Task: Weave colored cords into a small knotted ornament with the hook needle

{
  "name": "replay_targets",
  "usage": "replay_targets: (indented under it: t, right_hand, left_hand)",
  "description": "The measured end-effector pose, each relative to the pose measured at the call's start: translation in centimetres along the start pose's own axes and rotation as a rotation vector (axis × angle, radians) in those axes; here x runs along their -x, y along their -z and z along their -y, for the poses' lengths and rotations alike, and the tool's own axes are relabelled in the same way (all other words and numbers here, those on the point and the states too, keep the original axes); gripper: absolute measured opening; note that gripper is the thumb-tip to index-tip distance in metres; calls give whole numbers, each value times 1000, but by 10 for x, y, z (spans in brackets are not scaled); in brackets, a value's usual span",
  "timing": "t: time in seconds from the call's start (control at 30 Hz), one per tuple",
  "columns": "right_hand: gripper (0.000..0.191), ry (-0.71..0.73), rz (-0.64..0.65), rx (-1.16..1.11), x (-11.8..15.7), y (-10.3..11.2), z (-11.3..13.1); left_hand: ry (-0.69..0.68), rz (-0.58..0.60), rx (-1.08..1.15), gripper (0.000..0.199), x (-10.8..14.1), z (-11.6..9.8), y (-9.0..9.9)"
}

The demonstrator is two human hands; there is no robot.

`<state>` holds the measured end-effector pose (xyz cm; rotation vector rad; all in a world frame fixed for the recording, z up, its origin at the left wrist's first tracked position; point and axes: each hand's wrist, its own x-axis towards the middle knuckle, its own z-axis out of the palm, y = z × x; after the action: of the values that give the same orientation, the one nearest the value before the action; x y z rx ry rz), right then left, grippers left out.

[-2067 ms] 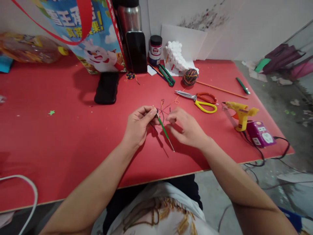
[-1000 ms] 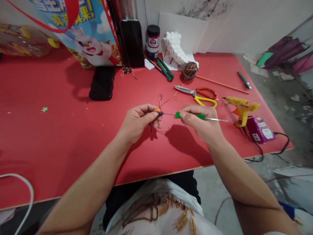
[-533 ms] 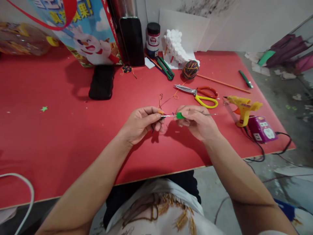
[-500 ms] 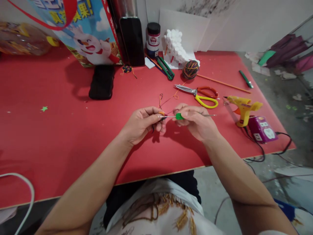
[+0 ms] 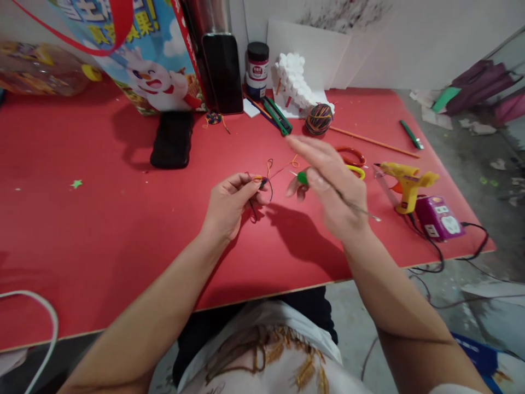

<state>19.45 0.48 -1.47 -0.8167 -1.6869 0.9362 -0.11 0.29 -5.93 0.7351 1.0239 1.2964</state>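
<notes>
My left hand (image 5: 230,203) pinches a small crocheted piece of dark and orange yarn (image 5: 262,181) between thumb and fingers. Loose yarn tails hang below it and stick up above. To the right, my right hand (image 5: 336,189) holds a crochet hook with a green grip (image 5: 302,178) against the palm, its upper fingers stretched out. The hook is apart from the crocheted piece, and its metal end pokes out by the wrist. A yarn strand runs from the piece toward the multicoloured yarn ball (image 5: 319,119). Scissors (image 5: 350,157) lie partly hidden behind my right hand.
At the right are a yellow glue gun (image 5: 410,178) and a purple box (image 5: 441,218) with cables. A green cutter (image 5: 278,116), a jar (image 5: 257,71), a white model (image 5: 293,79) and a phone (image 5: 223,74) stand or lie behind. A black case (image 5: 172,139) lies left.
My right hand has pulled the hook out of the crocheted piece, moved right and lifted, its fingers spreading. My left hand has shifted slightly left and up with the piece.
</notes>
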Motion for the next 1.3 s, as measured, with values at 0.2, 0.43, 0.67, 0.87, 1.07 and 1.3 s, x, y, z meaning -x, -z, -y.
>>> replay_targets:
  t: [0.2, 0.43, 0.67, 0.87, 1.07, 1.3]
  right_hand:
    - [35, -128, 159, 290, -2, -33, -11]
    - [32, -119, 50, 119, 3, -48, -18]
    - [24, -147, 12, -66, 0, -35, -25]
    - [31, -335, -2, -263, -1, -27, -28]
    - [30, -456, -49, -488, -5, -23, -31]
    - [31, -454, -21, -442, -10, -14, -39]
  left_hand:
    - [-510, -100, -297, 8, 2, 6, 5]
    - [-1022, -114, -715, 21, 6, 7, 12]
    - [-780, -39, -672, 33, 16, 1, 7]
    - [-539, 43, -416, 28, 23, -1, -4]
    - [-225, 50, -51, 20, 12, 4, -7]
    - [142, 109, 171, 17, 7, -7, -4]
